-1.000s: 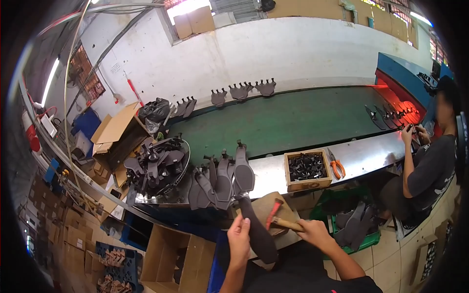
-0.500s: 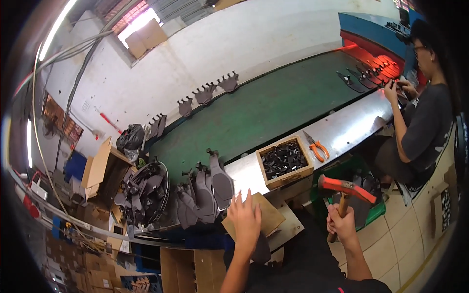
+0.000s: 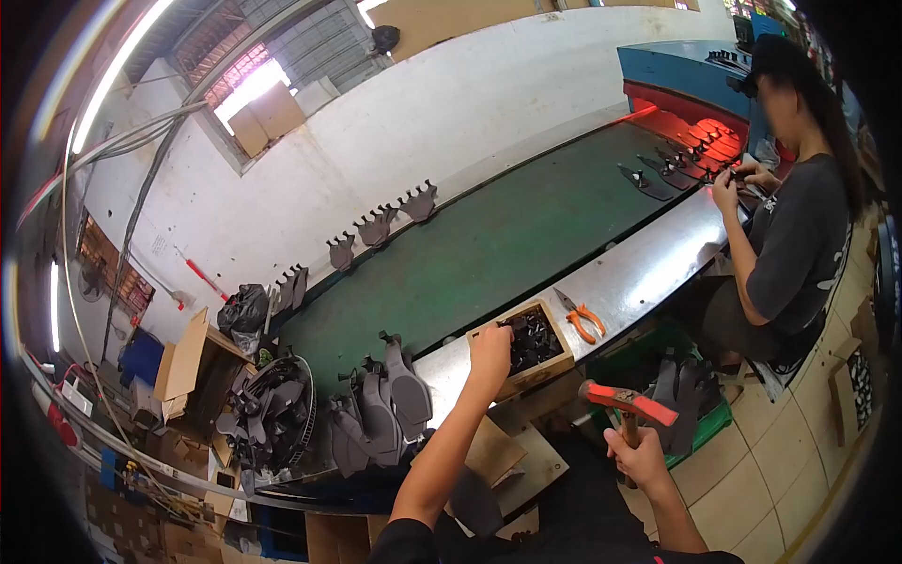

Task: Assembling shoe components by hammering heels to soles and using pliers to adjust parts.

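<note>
My left hand reaches over the left side of a wooden box of small black parts. Its fingers are curled down at the box, and whatever they pinch is hidden. Raised to the right, my right hand grips a hammer with a red head and wooden handle. Between my arms, a tan square block sits on a pale board. A dark grey sole-shaped piece lies close to my left forearm, by my lap.
Orange-handled pliers lie right of the box on the metal ledge. Sole-shaped pieces stand at the green conveyor's near edge; a round basket holds more. A green crate is below right. A co-worker sits at the right.
My left hand has moved from the tan block up and forward to the box, its fingers now curled instead of spread. The hammer stays in my right hand. The view has shifted somewhat.
</note>
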A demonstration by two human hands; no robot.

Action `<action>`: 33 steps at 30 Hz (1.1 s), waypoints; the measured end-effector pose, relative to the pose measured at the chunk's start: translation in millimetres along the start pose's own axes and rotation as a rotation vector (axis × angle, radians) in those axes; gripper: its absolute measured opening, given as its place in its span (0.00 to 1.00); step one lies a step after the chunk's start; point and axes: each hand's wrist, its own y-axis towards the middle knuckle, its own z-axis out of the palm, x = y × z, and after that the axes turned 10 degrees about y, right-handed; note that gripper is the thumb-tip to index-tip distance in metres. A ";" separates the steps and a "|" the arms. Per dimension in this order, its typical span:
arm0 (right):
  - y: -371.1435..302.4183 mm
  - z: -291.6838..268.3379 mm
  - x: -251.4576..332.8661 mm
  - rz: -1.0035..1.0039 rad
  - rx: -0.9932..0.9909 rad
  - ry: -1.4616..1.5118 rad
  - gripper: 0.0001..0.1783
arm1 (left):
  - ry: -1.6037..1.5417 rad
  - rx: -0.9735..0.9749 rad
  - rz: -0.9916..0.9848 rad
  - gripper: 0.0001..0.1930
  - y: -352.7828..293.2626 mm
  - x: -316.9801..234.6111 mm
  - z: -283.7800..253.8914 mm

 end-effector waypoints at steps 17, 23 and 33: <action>22.3 44.0 63.5 -0.213 0.229 0.193 0.17 | -1.127 -0.124 -0.301 0.06 -141.3 -69.8 -168.3; 1.5 105.6 86.1 -0.273 0.504 0.290 0.15 | -1.174 -0.347 -0.279 0.08 -199.7 -84.2 -194.2; -30.3 144.8 79.6 -0.363 0.727 0.210 0.18 | -0.259 -0.736 0.195 0.16 -251.9 -58.9 -204.5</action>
